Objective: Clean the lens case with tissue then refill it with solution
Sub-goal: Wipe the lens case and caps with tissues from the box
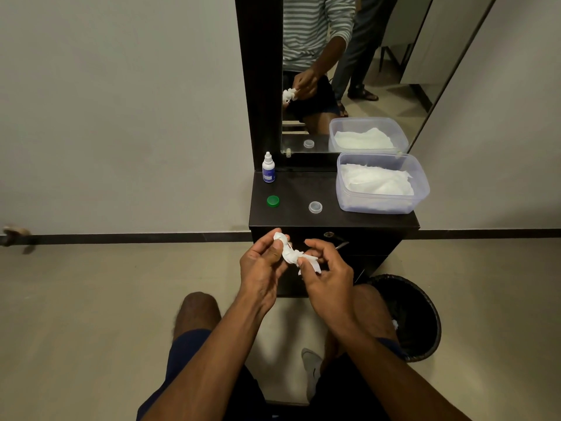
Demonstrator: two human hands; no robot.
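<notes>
In front of the dark dresser, both my hands hold a crumpled white tissue [290, 253]. My left hand [262, 264] grips its upper end with thumb and fingers. My right hand [326, 271] pinches the lower end. Whether the lens case body is inside the tissue I cannot tell. On the dresser top [291, 189] lie a green cap [273, 201] and a clear cap [315, 207]. A small white solution bottle [268, 167] with a blue label stands at the back left.
A clear plastic box of tissues [381, 183] sits at the right of the dresser top, below a mirror [349, 71]. A black waste bin [409, 317] stands on the floor at my right knee. My knees are below my hands.
</notes>
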